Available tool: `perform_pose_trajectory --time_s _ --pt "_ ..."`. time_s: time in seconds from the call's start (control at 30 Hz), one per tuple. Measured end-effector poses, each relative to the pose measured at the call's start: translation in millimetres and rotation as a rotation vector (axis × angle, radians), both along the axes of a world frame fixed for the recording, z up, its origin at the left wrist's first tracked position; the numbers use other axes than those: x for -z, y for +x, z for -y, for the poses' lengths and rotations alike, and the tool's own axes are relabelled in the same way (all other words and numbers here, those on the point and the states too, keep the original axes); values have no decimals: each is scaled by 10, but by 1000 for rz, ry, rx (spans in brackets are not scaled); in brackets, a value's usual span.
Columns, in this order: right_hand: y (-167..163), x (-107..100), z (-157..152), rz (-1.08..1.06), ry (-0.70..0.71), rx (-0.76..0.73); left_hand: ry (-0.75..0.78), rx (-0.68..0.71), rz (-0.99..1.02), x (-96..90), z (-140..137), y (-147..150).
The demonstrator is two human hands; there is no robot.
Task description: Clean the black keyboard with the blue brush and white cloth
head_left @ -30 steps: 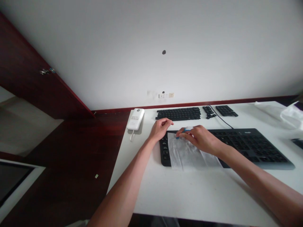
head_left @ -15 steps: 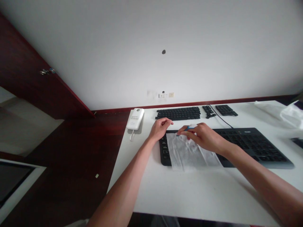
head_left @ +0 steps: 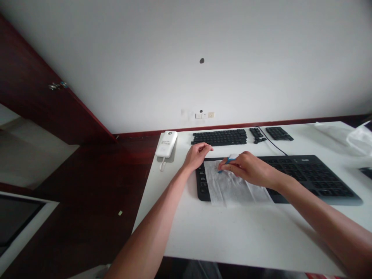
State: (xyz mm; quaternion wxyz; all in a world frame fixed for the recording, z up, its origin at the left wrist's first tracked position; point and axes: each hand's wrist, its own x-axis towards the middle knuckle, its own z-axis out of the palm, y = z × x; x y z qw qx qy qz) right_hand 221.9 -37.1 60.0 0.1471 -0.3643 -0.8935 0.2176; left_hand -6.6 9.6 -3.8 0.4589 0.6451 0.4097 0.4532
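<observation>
A black keyboard point(head_left: 314, 170) lies on the white desk, its left half covered by a thin white cloth point(head_left: 232, 190). My right hand point(head_left: 247, 166) is over the cloth, its fingers pinched around a small blue-and-white tool point(head_left: 231, 159). The tool's blue tip points down at the cloth; its exact kind is unclear. At the keyboard's upper left corner rests my left hand point(head_left: 197, 155), fingers curled together, with nothing visible in them. Loose black keycaps point(head_left: 221, 136) are laid out in keyboard order behind the keyboard.
A white power bank point(head_left: 166, 144) with a short strap lies at the desk's left edge. Smaller keycap groups point(head_left: 279, 133) sit farther right, near a black cable point(head_left: 271, 143). White plastic wrapping point(head_left: 357, 137) is at the far right. Wall sockets point(head_left: 205, 115) are behind the desk.
The tool in my right hand has tilted more upright, and its tip has shifted slightly toward me on the cloth. My left hand stays at the corner. The view has shifted slightly.
</observation>
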Motion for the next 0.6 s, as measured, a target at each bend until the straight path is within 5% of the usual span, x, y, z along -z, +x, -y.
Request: perform_pose_trajectory --time_s 0.33,0.6 --pt "-31 -30 7 -26 -162 9 1 3 9 -21 6 13" --pt "-38 7 45 -45 -128 71 -1 0 9 -23 11 -7"
